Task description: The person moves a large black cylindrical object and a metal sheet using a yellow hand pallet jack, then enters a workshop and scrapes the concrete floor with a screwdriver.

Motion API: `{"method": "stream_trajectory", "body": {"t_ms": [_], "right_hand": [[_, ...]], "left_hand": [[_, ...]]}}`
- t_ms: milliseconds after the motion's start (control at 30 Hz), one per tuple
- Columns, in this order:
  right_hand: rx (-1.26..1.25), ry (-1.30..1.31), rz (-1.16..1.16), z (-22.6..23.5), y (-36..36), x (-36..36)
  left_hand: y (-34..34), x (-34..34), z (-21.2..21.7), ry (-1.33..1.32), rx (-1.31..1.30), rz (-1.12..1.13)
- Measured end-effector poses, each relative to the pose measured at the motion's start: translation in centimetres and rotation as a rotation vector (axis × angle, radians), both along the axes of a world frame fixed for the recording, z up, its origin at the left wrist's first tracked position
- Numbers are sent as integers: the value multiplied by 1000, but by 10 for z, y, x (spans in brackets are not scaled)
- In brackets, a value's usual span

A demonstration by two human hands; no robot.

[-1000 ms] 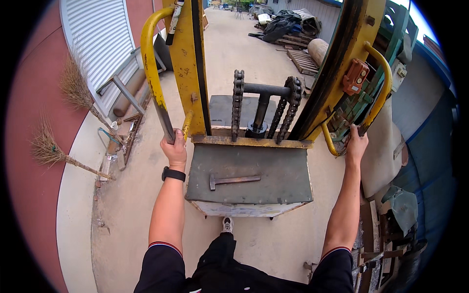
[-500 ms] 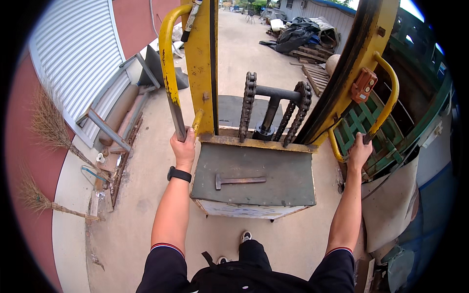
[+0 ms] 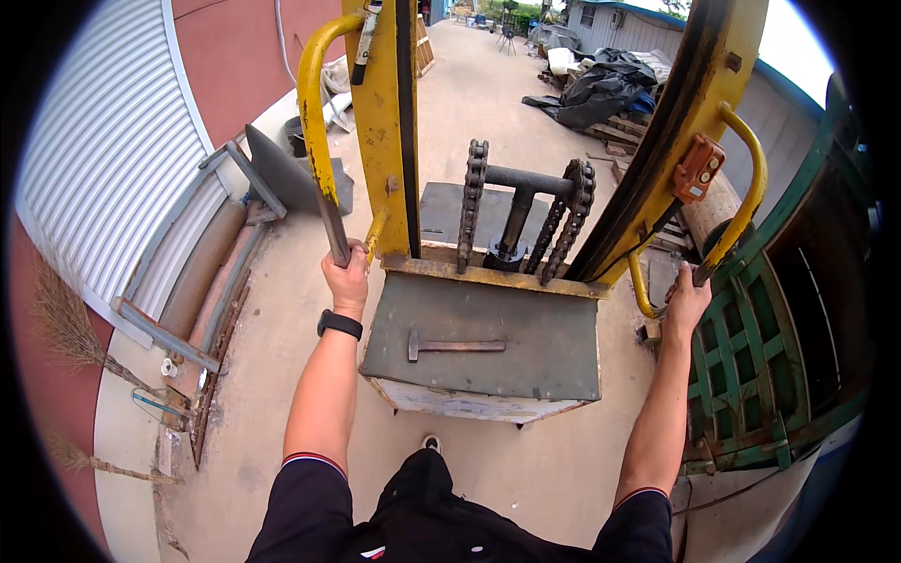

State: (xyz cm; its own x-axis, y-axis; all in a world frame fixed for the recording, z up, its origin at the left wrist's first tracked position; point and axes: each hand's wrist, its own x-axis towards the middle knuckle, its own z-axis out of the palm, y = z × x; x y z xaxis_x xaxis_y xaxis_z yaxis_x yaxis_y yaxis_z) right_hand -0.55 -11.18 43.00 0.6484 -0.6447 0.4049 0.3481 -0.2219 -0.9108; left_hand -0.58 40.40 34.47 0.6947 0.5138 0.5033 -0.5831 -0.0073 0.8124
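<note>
My left hand (image 3: 347,281), with a black band on its wrist, is wrapped round the lower end of the left yellow handle (image 3: 315,122). On the other side my right hand (image 3: 687,302) grips the right yellow handle (image 3: 751,188). Both handles are fixed to the yellow mast of a wheeled lift stacker (image 3: 383,141). Between the uprights stand a dark cylinder and roller chains (image 3: 472,206). A hammer (image 3: 460,346) lies flat on the dark top of the stacker's box (image 3: 404,310), its head to the left. An orange push-button control box (image 3: 699,169) hangs by the right handle.
Along the left wall are a metal frame (image 3: 169,333), a roll (image 3: 202,263) and twig brooms (image 3: 70,310). A green metal lattice (image 3: 751,347) stands close on the right. Black sheeting over a pile (image 3: 601,89) and pallets lie farther ahead on the concrete floor (image 3: 469,84).
I have moved forward with the stacker; the brooms and frame at left slide back, and the green lattice comes nearer. Both hands keep their grip. My feet have shifted in a step.
</note>
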Motion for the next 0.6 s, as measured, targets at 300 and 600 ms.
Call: {"method": "stream_trajectory", "body": {"t_ms": [300,600], "right_hand": [[-39,-51,11,6,-17,54],[-191,-113,-117,3,0,146]], "left_hand": [[-12,46,5,-5,123,49],[6,98,33,120,177,158]]}}
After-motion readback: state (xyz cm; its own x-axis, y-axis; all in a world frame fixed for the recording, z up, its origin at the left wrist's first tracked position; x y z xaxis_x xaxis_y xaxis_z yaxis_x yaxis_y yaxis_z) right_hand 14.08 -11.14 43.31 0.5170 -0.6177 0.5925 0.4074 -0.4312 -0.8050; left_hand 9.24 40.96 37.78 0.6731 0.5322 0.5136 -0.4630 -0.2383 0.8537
